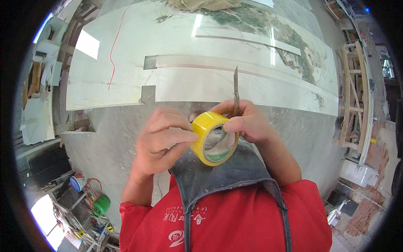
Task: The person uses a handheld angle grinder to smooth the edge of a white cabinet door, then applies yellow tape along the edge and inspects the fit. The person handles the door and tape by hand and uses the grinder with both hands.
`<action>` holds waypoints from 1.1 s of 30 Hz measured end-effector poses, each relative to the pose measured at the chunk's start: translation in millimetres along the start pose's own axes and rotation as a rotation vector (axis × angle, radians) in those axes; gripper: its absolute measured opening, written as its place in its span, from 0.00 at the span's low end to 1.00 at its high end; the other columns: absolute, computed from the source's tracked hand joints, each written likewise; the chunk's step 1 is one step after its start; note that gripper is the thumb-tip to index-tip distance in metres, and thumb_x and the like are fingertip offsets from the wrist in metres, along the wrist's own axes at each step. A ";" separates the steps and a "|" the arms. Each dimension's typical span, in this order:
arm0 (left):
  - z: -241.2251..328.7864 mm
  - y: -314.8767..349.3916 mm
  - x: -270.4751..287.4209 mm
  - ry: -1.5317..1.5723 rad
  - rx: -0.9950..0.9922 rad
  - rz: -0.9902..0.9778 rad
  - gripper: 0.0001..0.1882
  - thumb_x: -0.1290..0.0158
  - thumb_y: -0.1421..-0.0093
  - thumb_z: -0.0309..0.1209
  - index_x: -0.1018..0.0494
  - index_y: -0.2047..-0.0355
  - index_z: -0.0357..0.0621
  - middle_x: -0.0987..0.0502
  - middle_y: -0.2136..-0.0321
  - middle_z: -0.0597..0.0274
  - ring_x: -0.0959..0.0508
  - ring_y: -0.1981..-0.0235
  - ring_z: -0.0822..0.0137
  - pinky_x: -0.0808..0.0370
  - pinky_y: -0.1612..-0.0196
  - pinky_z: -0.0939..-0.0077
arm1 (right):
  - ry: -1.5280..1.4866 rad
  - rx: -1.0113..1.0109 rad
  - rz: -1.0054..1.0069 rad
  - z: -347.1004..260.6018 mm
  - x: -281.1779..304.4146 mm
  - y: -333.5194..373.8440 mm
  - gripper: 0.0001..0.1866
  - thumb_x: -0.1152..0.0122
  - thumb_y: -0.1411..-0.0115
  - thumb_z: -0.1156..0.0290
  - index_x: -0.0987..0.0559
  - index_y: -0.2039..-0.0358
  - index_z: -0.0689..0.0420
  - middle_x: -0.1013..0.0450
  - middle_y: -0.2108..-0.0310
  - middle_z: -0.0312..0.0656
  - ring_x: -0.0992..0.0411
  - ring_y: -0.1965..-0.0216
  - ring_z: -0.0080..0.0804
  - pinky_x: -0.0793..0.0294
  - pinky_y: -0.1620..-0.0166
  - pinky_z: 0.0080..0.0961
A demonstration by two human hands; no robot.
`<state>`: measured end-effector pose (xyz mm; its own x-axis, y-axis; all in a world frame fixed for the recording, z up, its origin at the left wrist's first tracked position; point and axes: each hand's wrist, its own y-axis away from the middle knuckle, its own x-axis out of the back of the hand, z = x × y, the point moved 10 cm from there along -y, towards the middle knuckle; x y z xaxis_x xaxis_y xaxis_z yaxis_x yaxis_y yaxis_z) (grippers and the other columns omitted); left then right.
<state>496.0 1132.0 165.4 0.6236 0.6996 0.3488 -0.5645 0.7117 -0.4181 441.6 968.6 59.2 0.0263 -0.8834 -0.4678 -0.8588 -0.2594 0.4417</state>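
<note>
A thick roll of yellow tape (201,130) is held up in front of my chest, its clear and green core facing up toward me. My right hand (254,122) grips the roll's right rim, thumb at the core's edge. The same hand also holds a slim utility knife (236,86), its blade pointing away from me. At the roll's left side, my left hand (161,138) is closed, with thumb and fingertips pinched against the tape's outer face. Whether a loose tape end lies between those fingertips, I cannot make out.
Beyond my hands lies a large white and green marble-patterned slab (113,80) with square notches and a red curved line. A narrow strip (252,38) rests on it. A wooden rack (354,96) stands at right. A green coil (100,204) and shelving are at lower left.
</note>
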 end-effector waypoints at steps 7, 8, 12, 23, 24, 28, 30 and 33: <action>21.6 13.7 -42.8 -0.143 0.117 -0.020 0.11 0.40 0.47 0.19 0.24 0.64 0.42 0.22 0.63 0.56 0.22 0.59 0.52 0.25 0.52 0.60 | -0.115 -0.089 0.088 55.7 17.3 25.3 0.19 0.31 0.47 0.74 0.20 0.53 0.63 0.20 0.55 0.44 0.21 0.57 0.30 0.20 0.52 0.26; 23.2 17.2 -44.9 -0.188 0.145 -0.011 0.10 0.40 0.47 0.19 0.25 0.64 0.42 0.22 0.63 0.55 0.22 0.59 0.51 0.25 0.53 0.59 | 0.066 -0.024 0.205 56.8 32.4 28.0 0.14 0.31 0.46 0.74 0.20 0.58 0.61 0.20 0.56 0.43 0.21 0.58 0.30 0.21 0.53 0.25; 15.3 32.8 -42.7 -0.385 0.262 0.032 0.08 0.43 0.44 0.18 0.26 0.64 0.40 0.22 0.64 0.51 0.23 0.62 0.50 0.25 0.55 0.58 | 0.405 0.436 0.245 11.1 16.5 53.4 0.20 0.28 0.44 0.71 0.35 0.77 0.53 0.21 0.62 0.42 0.24 0.64 0.27 0.24 0.59 0.25; -36.7 16.0 -26.9 -0.394 0.130 -0.206 0.06 0.45 0.41 0.19 0.28 0.63 0.39 0.25 0.66 0.46 0.24 0.64 0.44 0.27 0.60 0.56 | 0.608 0.300 0.325 52.6 -35.7 9.7 0.18 0.32 0.45 0.70 0.37 0.73 0.56 0.28 0.73 0.42 0.31 0.72 0.30 0.29 0.67 0.29; -49.9 19.9 -20.6 -0.394 0.159 -0.251 0.05 0.45 0.40 0.20 0.28 0.63 0.39 0.25 0.66 0.46 0.24 0.64 0.44 0.27 0.61 0.55 | 0.576 0.309 0.379 55.9 -38.5 1.9 0.18 0.33 0.46 0.70 0.37 0.73 0.56 0.29 0.74 0.41 0.32 0.73 0.30 0.30 0.68 0.29; -90.9 41.0 4.1 -0.341 0.245 -0.422 0.05 0.46 0.39 0.21 0.28 0.62 0.38 0.27 0.68 0.45 0.25 0.64 0.41 0.28 0.62 0.53 | 0.462 0.277 0.552 84.1 -61.7 -24.3 0.17 0.34 0.47 0.69 0.37 0.74 0.56 0.33 0.77 0.41 0.38 0.76 0.29 0.35 0.71 0.28; -100.0 41.6 12.7 -0.297 0.251 -0.491 0.04 0.47 0.38 0.22 0.28 0.63 0.38 0.27 0.68 0.44 0.25 0.64 0.41 0.28 0.61 0.53 | 0.452 0.253 0.636 92.7 -70.3 -33.0 0.18 0.33 0.47 0.68 0.37 0.74 0.56 0.35 0.78 0.40 0.38 0.76 0.27 0.36 0.71 0.28; -114.7 45.1 26.3 -0.281 0.289 -0.612 0.04 0.47 0.37 0.23 0.28 0.62 0.37 0.25 0.67 0.45 0.24 0.63 0.43 0.27 0.59 0.55 | 0.406 0.215 0.730 107.5 -85.6 -40.8 0.19 0.30 0.46 0.66 0.36 0.74 0.56 0.37 0.79 0.37 0.40 0.76 0.24 0.38 0.72 0.27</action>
<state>548.9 1175.2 59.5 0.7325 0.1341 0.6674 -0.3041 0.9416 0.1445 419.5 1096.8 -1.0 -0.4243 -0.8821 0.2048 -0.8093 0.4708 0.3512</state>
